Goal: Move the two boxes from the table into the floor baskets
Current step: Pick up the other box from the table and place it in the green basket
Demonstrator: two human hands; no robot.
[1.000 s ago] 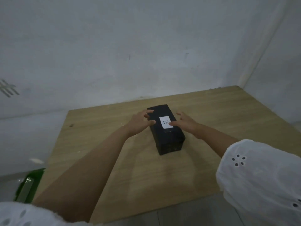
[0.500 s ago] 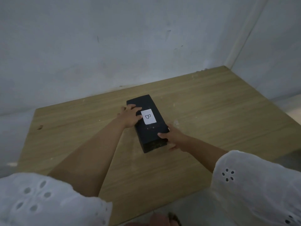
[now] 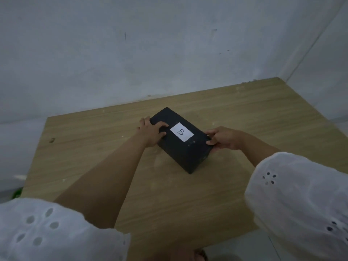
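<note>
A black box (image 3: 185, 150) with a white label marked B (image 3: 181, 131) lies at the middle of the wooden table (image 3: 263, 119), turned at an angle. My left hand (image 3: 152, 131) grips its far left end, fingers over the top edge. My right hand (image 3: 224, 138) clasps its near right corner. Whether the box rests on the table or is slightly raised is unclear. Only this one box is in view.
A grey wall stands behind the table, with a corner at the right. A sliver of something green (image 3: 17, 192) shows on the floor past the table's left edge. My white sleeves fill the bottom corners of the view.
The box has turned counterclockwise, its near end swung to the right. My right hand has shifted along with that end. My left hand stays on the far end.
</note>
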